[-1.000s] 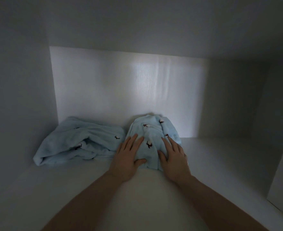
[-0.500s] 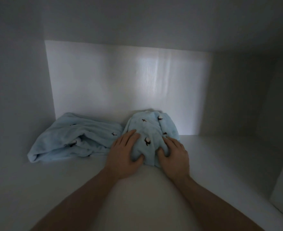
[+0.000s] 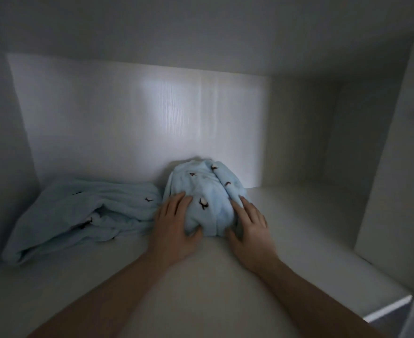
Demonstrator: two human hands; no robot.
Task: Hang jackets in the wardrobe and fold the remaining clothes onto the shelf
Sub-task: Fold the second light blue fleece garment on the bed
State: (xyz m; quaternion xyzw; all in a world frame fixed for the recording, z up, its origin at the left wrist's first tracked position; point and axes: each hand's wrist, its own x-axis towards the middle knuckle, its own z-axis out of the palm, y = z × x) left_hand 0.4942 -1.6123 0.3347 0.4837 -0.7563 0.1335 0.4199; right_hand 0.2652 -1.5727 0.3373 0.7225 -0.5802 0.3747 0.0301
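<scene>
At the far left of the shelf (image 3: 201, 289), a first pale blue garment (image 3: 84, 215) is laid in a loose, flattened fold, its near corner hanging close to the left wall. Just to its right, touching it or nearly so, a second bundle of the same blue cloth (image 3: 206, 191) is set against the back panel (image 3: 128, 118); it is rounded and tall rather than flat.

The left hand (image 3: 174, 228) is placed on the left side of this bundle, with the fingers spread over the cloth and the thumb tucked under the near edge. The right hand (image 3: 250, 228) is laid on the right side in the same way, fingers nearly straight. The grip of both hands is thus open and pressing, not clamped around the cloth.

The bundle is judged to be in the step of being pushed into place. A risk is seen here: because the fold is bulky and soft, it may spring open or roll when the hands are lifted. If it is pushed more to the left, the first garment may be crumpled.
</scene>
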